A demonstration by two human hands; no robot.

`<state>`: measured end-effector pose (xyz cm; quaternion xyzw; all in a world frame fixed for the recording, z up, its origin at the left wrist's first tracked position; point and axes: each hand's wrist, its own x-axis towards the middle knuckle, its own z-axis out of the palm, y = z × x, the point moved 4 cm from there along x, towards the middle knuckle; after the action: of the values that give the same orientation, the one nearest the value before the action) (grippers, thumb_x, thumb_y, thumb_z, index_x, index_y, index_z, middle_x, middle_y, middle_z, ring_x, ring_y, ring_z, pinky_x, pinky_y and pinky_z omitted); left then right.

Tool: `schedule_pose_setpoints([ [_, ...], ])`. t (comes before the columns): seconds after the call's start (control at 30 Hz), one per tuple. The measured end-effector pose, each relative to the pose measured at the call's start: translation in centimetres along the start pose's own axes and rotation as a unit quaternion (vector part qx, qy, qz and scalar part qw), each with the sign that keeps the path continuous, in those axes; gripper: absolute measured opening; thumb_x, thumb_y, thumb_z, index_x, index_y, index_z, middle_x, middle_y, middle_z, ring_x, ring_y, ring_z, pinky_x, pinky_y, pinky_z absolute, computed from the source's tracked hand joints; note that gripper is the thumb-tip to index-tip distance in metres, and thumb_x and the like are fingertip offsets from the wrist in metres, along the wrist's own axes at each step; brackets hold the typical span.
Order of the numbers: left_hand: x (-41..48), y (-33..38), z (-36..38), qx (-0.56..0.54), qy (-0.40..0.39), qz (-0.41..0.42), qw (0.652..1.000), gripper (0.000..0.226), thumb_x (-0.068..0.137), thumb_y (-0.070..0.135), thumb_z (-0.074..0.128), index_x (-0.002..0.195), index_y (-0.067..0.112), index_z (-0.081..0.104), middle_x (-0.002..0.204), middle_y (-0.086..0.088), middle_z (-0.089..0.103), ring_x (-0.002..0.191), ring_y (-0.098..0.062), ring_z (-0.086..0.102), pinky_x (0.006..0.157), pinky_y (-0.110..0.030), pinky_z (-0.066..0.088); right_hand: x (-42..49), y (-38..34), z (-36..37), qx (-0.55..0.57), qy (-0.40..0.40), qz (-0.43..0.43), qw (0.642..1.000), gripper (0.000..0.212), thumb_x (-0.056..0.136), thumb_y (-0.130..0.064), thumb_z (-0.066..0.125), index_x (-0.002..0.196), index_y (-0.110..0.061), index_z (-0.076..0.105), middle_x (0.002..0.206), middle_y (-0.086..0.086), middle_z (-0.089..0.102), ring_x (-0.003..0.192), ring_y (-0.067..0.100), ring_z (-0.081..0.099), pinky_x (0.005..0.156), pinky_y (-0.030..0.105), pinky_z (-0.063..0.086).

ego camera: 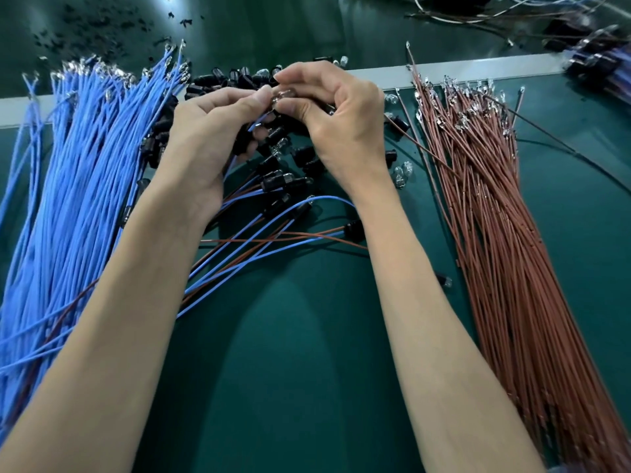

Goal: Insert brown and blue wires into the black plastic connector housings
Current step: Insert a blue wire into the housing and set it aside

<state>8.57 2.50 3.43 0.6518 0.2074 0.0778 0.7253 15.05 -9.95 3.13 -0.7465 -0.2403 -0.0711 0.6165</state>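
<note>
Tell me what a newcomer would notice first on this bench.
Two big fans of wire dominate: the blue wires spread along the left of the green mat, the brown wires down the right. Between them, at top centre, the left hand and right hand meet, their fingers pinching a small clear part above a heap of black connector housings.

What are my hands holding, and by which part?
Left hand grips a blue wire near its end; right hand pinches a small clear part, exact spot hidden.
</note>
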Motion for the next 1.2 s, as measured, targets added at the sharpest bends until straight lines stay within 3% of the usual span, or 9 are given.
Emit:
schedule_pose_setpoints([
  [0.27,0.0,-0.1,0.0,-0.006,0.029,0.005,1.0,0.015,0.089,0.022,0.065,0.075,0.021,0.066,0.063,0.011,0.062,0.051,-0.001,0.052,0.051,-0.014,0.041,-0.2,0.2,0.0,0.01,0.012,0.011,1.0,0.019,0.077,0.003,0.071,0.091,-0.009,0.069,0.085,-0.007,0.071,0.081,0.001,0.07,0.082,0.025,0.056],
  [0.6,0.2,-0.2,-0.1,0.012,0.016,-0.001,1.0,0.018,0.087,0.023,0.068,0.069,0.021,0.065,0.064,0.007,0.061,0.051,-0.003,0.05,0.049,-0.014,0.039,0.0,0.3,0.0,0.017,-0.017,0.018,1.0,0.02,0.075,0.006,0.072,0.093,-0.003,0.07,0.085,-0.008,0.069,0.077,-0.005,0.068,0.078,0.016,0.053],
  [0.83,0.6,-0.4,0.0,0.007,-0.048,-0.045,0.998,0.014,0.088,0.022,0.064,0.074,0.02,0.063,0.061,0.01,0.059,0.051,-0.002,0.048,0.049,-0.012,0.037,0.0,0.2,-0.2,0.033,-0.046,0.013,0.998,0.029,0.074,0.009,0.071,0.095,-0.01,0.068,0.084,-0.005,0.069,0.077,-0.004,0.068,0.077,0.016,0.052],
  [1.07,0.7,-0.9,-0.3,-0.038,-0.111,-0.118,0.986,0.009,0.09,0.026,0.055,0.092,0.02,0.062,0.06,0.013,0.054,0.051,-0.002,0.044,0.048,-0.009,0.034,-0.2,0.1,0.2,0.05,-0.051,0.008,0.997,0.032,0.074,0.011,0.07,0.096,-0.012,0.069,0.082,-0.002,0.07,0.076,0.0,0.069,0.077,0.019,0.054],
  [1.2,0.6,-0.7,-0.7,-0.03,-0.112,-0.115,0.987,0.008,0.089,0.026,0.058,0.083,0.022,0.062,0.063,0.011,0.055,0.053,-0.001,0.046,0.051,-0.009,0.037,-0.1,-0.1,0.4,0.058,-0.056,0.009,0.997,0.025,0.073,0.007,0.073,0.094,-0.007,0.07,0.083,0.0,0.071,0.078,0.005,0.07,0.08,0.024,0.056],
])
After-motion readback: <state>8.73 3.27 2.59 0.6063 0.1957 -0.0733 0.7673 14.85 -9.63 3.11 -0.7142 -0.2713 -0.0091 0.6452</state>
